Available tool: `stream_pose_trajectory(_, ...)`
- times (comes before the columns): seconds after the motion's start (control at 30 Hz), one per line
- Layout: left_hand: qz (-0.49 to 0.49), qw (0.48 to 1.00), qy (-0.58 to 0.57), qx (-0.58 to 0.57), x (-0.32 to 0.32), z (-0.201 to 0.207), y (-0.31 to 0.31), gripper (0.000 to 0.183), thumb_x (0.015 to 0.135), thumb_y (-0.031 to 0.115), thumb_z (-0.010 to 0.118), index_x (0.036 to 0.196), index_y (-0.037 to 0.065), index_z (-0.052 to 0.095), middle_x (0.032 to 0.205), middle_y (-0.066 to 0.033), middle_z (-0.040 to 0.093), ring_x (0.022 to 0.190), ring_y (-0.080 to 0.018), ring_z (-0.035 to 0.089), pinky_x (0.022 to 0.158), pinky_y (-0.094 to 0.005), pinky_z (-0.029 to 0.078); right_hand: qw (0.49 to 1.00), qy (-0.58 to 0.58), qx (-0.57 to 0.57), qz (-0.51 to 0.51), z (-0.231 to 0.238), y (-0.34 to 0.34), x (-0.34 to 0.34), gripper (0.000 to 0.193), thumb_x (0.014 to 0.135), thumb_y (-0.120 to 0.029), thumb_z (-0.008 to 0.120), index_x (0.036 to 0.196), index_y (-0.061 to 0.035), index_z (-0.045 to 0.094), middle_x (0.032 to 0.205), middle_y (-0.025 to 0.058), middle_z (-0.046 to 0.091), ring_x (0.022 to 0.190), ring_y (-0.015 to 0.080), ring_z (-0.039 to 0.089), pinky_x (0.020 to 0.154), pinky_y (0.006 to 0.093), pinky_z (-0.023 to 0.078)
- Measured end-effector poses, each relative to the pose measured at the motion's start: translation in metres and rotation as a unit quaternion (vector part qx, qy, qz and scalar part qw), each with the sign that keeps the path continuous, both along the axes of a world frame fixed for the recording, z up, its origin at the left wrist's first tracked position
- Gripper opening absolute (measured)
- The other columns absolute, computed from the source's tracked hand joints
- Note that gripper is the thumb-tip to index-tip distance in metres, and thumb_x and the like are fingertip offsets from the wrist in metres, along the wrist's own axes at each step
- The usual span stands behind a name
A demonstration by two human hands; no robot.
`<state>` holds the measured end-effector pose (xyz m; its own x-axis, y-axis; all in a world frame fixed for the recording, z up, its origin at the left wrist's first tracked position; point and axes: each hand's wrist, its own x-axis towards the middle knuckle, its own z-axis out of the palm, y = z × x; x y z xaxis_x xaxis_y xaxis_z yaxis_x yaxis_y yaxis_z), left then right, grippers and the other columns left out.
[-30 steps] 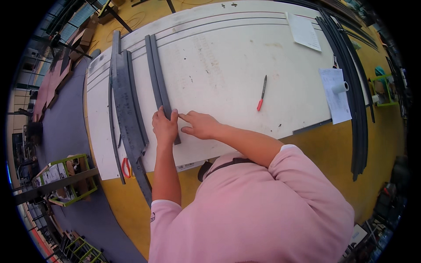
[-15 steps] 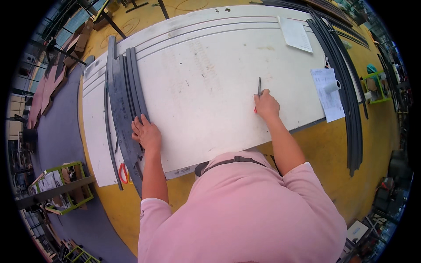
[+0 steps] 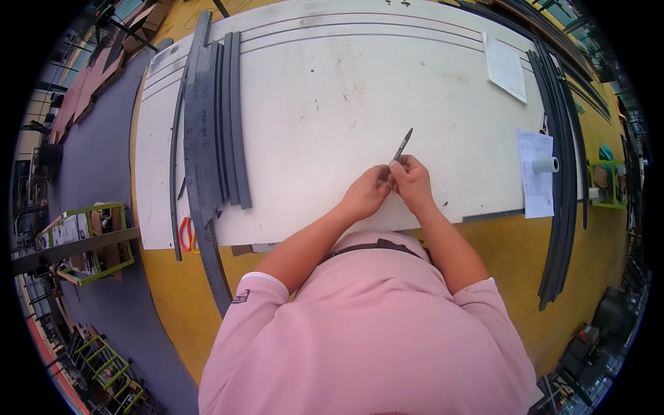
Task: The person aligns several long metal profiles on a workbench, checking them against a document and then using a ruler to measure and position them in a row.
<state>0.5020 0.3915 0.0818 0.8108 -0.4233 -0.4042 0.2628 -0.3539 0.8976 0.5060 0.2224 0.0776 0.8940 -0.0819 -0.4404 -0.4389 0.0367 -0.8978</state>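
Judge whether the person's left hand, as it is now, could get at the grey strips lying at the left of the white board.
Probably yes. The left hand is at the pen with the right hand, but bare white board lies between it and the grey strips, with nothing in the way.

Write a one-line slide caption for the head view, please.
Both hands, left hand and right hand, hold a pen over a white board; grey strips lie on its left side.
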Motion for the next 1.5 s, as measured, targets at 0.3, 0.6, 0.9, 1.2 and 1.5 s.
stream_pose_trajectory(0.3,0.082,0.993,-0.014,-0.085,-0.034,0.05,0.002,0.036,0.104,0.009,0.065,0.138,0.0,0.059,0.123,-0.0117,0.071,0.11,-0.0191,0.068,0.098,-0.0358,0.055,0.985,-0.083,-0.102,0.109,0.06,-0.018,-0.034,0.02,0.095,-0.018,0.072,0.098,0.0008,0.066,0.082,0.0071,0.074,0.074,0.011,0.068,0.068,0.0294,0.053)
stream_pose_trajectory(0.6,0.105,0.985,-0.121,0.071,-0.037,0.092,-0.006,0.018,0.098,0.004,0.071,0.115,0.0,0.069,0.095,-0.0047,0.071,0.081,-0.0105,0.063,0.075,-0.0288,0.054,0.784,-0.455,-0.403,0.129,0.071,-0.049,-0.024,0.03,0.083,-0.009,0.085,0.111,-0.009,0.073,0.074,0.0007,0.063,0.059,0.0169,0.057,0.05,0.031,0.046)
stream_pose_trajectory(0.9,0.123,0.988,0.004,-0.088,-0.037,0.101,-0.02,0.022,0.1,0.004,0.07,0.122,0.0,0.068,0.105,-0.0039,0.072,0.097,-0.0105,0.067,0.091,-0.0284,0.055,0.74,-0.476,-0.454,0.143,0.075,-0.065,-0.023,0.035,0.077,-0.002,0.084,0.11,-0.0076,0.076,0.075,0.0017,0.061,0.064,0.0192,0.058,0.051,0.0329,0.046)
stream_pose_trajectory(1.2,0.065,0.991,-0.046,0.111,-0.028,0.075,-0.026,0.027,0.099,0.011,0.071,0.126,0.007,0.068,0.104,-0.0048,0.07,0.087,-0.0155,0.066,0.081,-0.0316,0.054,0.994,-0.087,-0.027,-0.064,0.013,-0.119,-0.013,0.014,0.096,-0.01,0.073,0.105,-0.0025,0.064,0.087,0.0065,0.07,0.064,0.0095,0.058,0.056,0.027,0.047)
stream_pose_trajectory(1.5,-0.022,0.942,-0.253,0.221,-0.024,0.015,-0.042,0.029,0.096,0.017,0.073,0.124,0.008,0.067,0.114,-0.0097,0.066,0.098,-0.0288,0.066,0.083,-0.0408,0.055,0.968,-0.128,-0.214,-0.044,-0.03,-0.15,-0.011,0.016,0.096,-0.016,0.074,0.096,-0.002,0.064,0.074,0.0019,0.067,0.063,0.008,0.059,0.06,0.0266,0.049)
